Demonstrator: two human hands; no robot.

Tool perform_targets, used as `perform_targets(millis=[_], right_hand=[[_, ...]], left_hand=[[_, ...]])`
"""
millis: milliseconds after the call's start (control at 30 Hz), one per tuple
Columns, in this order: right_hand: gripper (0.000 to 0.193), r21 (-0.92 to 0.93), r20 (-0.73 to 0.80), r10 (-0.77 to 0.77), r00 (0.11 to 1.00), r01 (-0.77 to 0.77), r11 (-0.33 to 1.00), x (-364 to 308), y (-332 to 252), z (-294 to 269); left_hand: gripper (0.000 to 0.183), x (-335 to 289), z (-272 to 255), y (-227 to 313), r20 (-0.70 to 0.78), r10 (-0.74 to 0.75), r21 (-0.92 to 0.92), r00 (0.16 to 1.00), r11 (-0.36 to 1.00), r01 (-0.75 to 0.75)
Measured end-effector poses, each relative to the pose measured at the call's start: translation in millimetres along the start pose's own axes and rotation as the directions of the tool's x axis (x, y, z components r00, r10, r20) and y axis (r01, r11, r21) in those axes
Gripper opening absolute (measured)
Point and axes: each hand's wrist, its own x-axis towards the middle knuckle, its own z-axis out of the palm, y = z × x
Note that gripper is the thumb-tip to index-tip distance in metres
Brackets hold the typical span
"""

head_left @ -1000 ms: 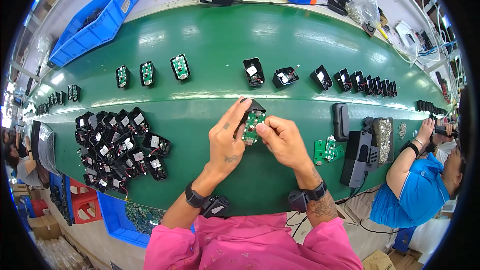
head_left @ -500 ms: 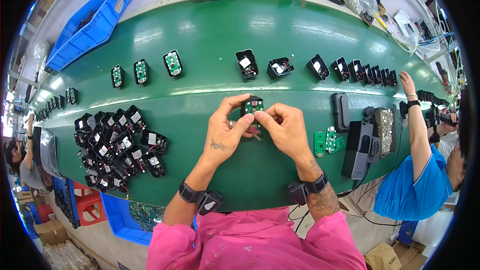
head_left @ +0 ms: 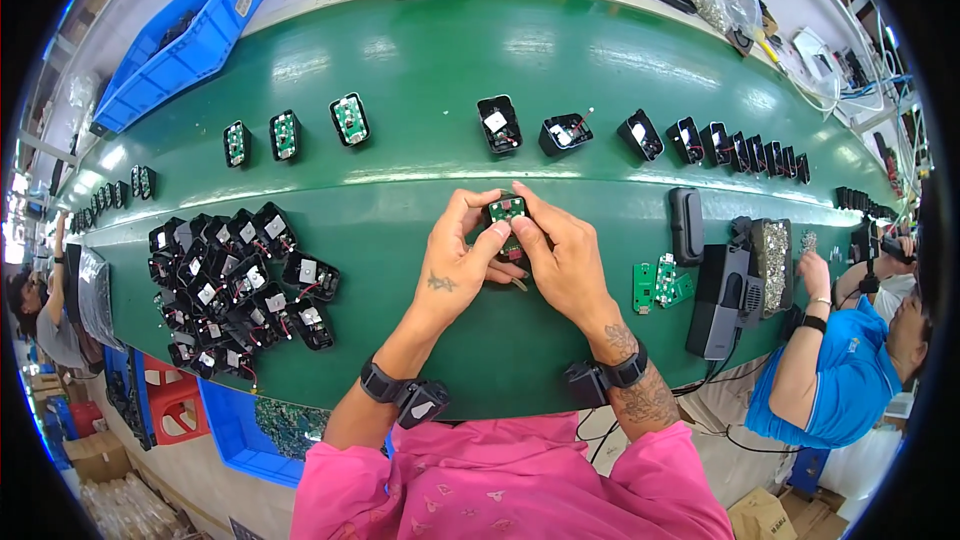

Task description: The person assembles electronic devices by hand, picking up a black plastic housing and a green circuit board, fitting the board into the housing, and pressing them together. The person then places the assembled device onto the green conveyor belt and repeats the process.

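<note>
Between my two hands, over the middle of the table, is a small black housing with a green circuit board [head_left: 507, 209] in its mouth. My left hand [head_left: 465, 250] wraps its left side, with the thumb on the board. My right hand [head_left: 555, 250] closes round the other side, its thumb also pressing the board. A short wire end sticks out below the fingers. Beyond my hands stand an open black housing [head_left: 498, 125] and another with a red-tipped lead [head_left: 566, 133]. Loose green circuit boards [head_left: 643, 287] lie right of my right hand.
A heap of black housings [head_left: 240, 275] covers the left of the green table [head_left: 420, 60]. Housings with boards [head_left: 350, 120] line the far left. A grey device [head_left: 716, 300] and black case [head_left: 685, 225] stand at right, near a co-worker in blue [head_left: 835, 370]. A blue bin [head_left: 185, 45] sits back left.
My right hand's fingers have moved up round the housing's far side, and both thumbs stay on the board. The co-worker's hand at right has drawn back from the row of housings.
</note>
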Motion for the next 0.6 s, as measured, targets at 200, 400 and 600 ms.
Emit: perform_targets(millis=[200,400,600], right_hand=[[0.039,0.018,0.028,0.018,0.999,-0.019,1.0,1.4,-2.1,-1.8],[0.039,0.074,0.028,0.149,0.989,-0.15,0.986,0.3,-1.1,-0.2],[0.038,0.106,0.074,0.096,0.993,-0.104,0.989,0.9,2.7,1.4]], left_hand=[[0.033,-0.1,-2.7,-1.8,0.005,-0.002,0.005,1.0,1.0,0.002],[0.032,1.9,-3.0,-4.9,0.059,-0.002,0.012,0.998,1.0,0.001],[0.035,0.9,-3.1,-5.7,0.008,-0.001,-0.027,1.0,1.0,0.001]])
